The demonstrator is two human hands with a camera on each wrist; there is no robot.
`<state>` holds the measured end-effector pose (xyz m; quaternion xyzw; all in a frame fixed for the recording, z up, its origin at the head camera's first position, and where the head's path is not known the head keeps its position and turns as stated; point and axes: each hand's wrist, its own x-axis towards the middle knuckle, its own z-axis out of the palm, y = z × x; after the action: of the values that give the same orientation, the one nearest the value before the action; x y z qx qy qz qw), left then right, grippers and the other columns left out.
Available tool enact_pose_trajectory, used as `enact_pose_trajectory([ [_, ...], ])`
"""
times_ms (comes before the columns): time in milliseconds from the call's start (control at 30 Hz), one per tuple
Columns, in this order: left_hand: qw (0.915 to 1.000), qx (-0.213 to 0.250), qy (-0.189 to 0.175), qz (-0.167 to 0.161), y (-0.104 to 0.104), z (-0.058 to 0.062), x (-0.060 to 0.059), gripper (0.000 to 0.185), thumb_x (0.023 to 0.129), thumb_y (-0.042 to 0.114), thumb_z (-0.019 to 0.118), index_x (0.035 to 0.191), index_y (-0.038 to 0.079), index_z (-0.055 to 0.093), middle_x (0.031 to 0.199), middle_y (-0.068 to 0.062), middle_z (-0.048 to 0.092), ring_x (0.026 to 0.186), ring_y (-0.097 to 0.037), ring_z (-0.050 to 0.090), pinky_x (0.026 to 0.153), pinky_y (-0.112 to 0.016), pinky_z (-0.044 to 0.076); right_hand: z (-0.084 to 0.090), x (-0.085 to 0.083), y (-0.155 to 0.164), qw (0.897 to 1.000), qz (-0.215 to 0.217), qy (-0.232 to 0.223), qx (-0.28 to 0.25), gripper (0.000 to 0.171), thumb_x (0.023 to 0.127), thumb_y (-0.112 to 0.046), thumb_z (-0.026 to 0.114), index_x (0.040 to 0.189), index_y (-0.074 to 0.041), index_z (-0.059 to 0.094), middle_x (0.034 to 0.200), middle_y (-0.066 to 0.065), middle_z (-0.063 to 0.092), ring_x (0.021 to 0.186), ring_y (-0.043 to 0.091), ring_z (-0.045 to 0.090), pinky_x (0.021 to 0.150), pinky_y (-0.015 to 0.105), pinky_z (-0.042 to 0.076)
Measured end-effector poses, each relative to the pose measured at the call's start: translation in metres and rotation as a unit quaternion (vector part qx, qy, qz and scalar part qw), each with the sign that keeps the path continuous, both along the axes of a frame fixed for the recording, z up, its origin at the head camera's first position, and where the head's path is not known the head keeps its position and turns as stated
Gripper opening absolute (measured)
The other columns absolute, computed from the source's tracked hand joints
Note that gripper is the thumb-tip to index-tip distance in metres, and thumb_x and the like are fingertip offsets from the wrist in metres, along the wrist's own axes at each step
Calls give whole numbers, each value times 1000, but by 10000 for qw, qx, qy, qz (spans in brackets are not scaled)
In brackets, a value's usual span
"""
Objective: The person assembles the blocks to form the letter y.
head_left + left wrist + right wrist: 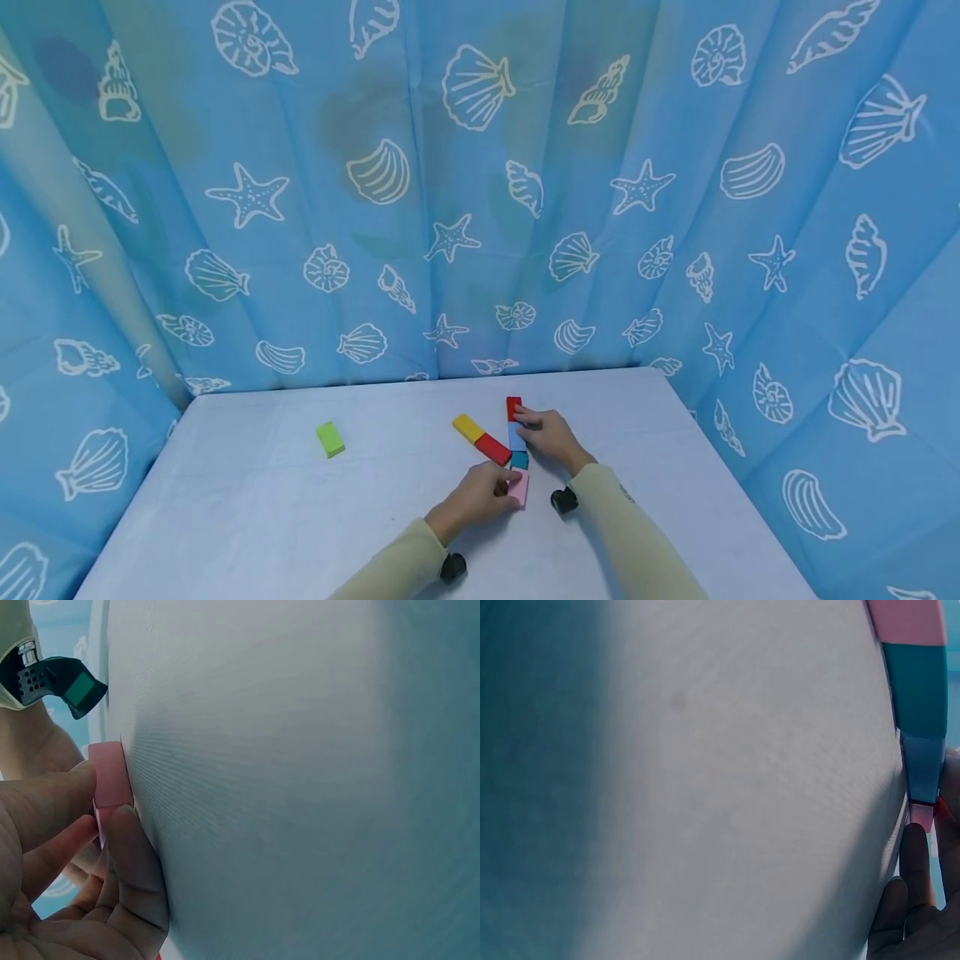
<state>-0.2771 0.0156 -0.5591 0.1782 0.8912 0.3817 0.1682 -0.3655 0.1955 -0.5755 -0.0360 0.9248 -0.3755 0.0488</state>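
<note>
A pale grey desk (300, 517) stands inside blue curtains (525, 167) printed with white shells and starfish. A green block (330, 438) lies apart on the left. A yellow block (468, 427) and a red block (492, 448) lie end to end. The left hand (480, 493) pinches the pink block (519, 489), at the near end of a row of blocks. The right hand (550, 435) pinches the blue block (516, 435) in the same row, partly covering it. Both wrist views show mostly bare desk, with the blocks cut off at the edge.
</note>
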Motion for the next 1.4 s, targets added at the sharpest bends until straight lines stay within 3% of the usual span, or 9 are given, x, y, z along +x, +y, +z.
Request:
enact_pose_trajectory([
  [533,9998,190,-25,111,-8,-2,1,54,84,25,79,134,15,61,90,6,62,79,-9,55,72,-24,53,0,-2,-1,9999,133,92,-40,40,93,-16,67,133,-19,63,147,3,53,141,33,44,110,53,39],
  [700,9998,209,23,-30,-17,4,1,46,89,27,74,132,15,62,94,4,64,80,-9,56,73,-25,53,2,-5,-1,9999,131,48,-31,39,94,-16,67,133,-17,63,147,2,53,141,32,43,111,53,38],
  [900,9997,200,110,16,-28,14,0,43,91,28,72,130,14,62,101,0,65,85,-11,58,76,-29,55,-2,-5,1,10000,59,-9,50,40,94,-17,67,134,-19,63,148,3,52,142,34,42,111,55,38],
  [1200,9995,171,275,58,-51,21,-6,41,90,28,73,127,13,64,100,0,66,85,-13,59,76,-31,56,-4,-4,1,10000,82,-18,-14,38,95,-17,66,133,-17,63,147,-1,53,143,34,39,112,56,36],
  [1400,9982,142,562,148,-80,28,-15,40,91,27,71,126,8,64,103,-4,66,86,-16,57,77,-33,54,-2,-3,0,9998,70,-128,-146,39,95,-16,65,134,-16,62,148,0,52,145,35,36,112,55,36],
])
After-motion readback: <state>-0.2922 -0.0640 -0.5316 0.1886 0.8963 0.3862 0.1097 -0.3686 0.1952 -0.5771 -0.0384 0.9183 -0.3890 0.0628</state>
